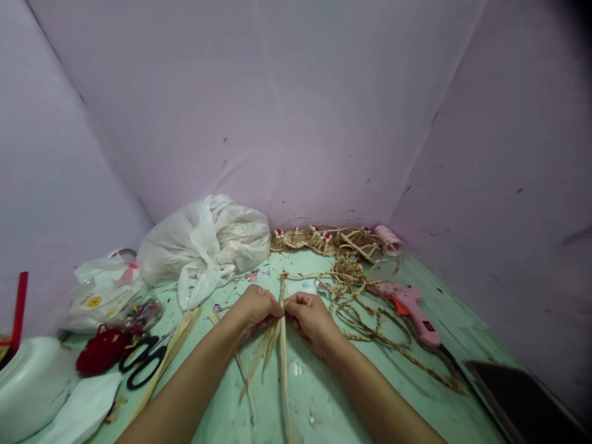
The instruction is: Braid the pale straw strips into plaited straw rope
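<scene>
Near the middle of the green tabletop, my left hand (259,306) and my right hand (306,311) pinch a bundle of straw-coloured dried plant-fibre strips (283,357) between thumbs and fingers. The hands are almost touching. Loose strip ends hang down towards me below the left hand. Above the fingers, a short twisted length rises to a bend, from which a thin braided cord (308,275) runs right to a tangled pile of braided rope (365,317). More flat dried strips (178,336) lie left of my left forearm.
Left are black-handled scissors (144,362), a red pouch (102,350), a bag of beads (143,314), a white container (34,385) and a large plastic bag (208,243). Woven pieces with red beads (314,239) line the back wall. A pink glue gun (416,311) and dark flat device (522,401) lie right.
</scene>
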The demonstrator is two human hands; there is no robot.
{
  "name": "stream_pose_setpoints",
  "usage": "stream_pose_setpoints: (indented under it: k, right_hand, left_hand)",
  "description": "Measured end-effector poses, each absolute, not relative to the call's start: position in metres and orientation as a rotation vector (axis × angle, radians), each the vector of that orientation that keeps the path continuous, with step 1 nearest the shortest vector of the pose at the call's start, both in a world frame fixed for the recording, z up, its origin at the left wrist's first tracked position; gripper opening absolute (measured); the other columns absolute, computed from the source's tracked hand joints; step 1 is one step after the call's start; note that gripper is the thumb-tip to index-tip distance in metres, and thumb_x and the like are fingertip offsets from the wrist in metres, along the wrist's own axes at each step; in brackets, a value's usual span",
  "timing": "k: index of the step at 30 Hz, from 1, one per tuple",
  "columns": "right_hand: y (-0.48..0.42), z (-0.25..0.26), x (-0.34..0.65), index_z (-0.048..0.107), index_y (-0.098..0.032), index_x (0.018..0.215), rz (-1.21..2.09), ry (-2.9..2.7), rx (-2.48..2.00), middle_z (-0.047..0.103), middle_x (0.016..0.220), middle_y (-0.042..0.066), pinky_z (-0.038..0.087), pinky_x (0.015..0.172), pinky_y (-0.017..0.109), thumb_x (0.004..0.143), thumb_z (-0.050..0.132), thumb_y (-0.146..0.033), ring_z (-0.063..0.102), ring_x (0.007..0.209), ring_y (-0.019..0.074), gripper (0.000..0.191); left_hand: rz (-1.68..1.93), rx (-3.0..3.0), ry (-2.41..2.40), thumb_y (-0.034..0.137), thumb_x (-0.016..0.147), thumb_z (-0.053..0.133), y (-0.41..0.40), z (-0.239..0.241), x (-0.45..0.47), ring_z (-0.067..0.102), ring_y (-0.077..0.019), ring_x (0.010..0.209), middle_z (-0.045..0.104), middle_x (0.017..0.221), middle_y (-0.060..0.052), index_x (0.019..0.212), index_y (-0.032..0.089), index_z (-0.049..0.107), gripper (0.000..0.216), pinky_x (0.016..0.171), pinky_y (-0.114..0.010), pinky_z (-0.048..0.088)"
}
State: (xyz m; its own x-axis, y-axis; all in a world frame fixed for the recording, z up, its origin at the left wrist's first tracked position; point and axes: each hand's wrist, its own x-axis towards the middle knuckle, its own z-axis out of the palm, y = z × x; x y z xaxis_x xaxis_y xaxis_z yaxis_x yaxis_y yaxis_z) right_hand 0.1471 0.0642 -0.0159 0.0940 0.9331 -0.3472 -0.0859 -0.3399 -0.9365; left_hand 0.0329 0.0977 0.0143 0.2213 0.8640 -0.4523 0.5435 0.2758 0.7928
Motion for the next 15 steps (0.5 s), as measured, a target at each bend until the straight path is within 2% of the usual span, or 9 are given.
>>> stream_pose_setpoints:
  k: [3,9,15]
  right_hand:
    - [0.063,-0.014,0.147,0.046,-0.016,0.053,1.445,-0.859,-1.464,0.035,0.032,-0.008,0.012,0.035,0.020,0.061,0.044,-0.012,0.023,0.029,0.0039,0.010]
    - [0.065,-0.018,0.146,0.046,-0.014,0.051,1.406,-0.863,-1.452,0.034,0.034,-0.008,0.015,0.037,0.019,0.058,0.047,-0.010,0.022,0.031,0.0024,0.008]
    - [0.064,-0.016,0.147,0.047,-0.014,0.052,1.398,-0.837,-1.440,0.035,0.036,-0.007,0.017,0.038,0.020,0.058,0.050,-0.013,0.025,0.034,0.0030,0.006]
  left_hand:
    - [0.324,1.636,1.536,0.013,0.049,0.049,0.095,0.009,0.035,0.031,-0.0065,0.039,0.035,0.037,0.004,0.046,0.014,0.050,0.004,0.041,-0.021,0.020]
    - [0.222,2.257,1.762,0.021,0.059,0.046,0.080,0.011,0.044,0.048,-0.0150,0.056,0.055,0.056,-0.005,0.057,0.017,0.060,0.015,0.050,-0.025,0.025]
    - [0.006,2.153,1.429,0.030,0.058,0.054,0.080,0.032,0.021,0.047,-0.0123,0.053,0.057,0.057,-0.001,0.061,0.016,0.060,0.016,0.049,-0.022,0.028]
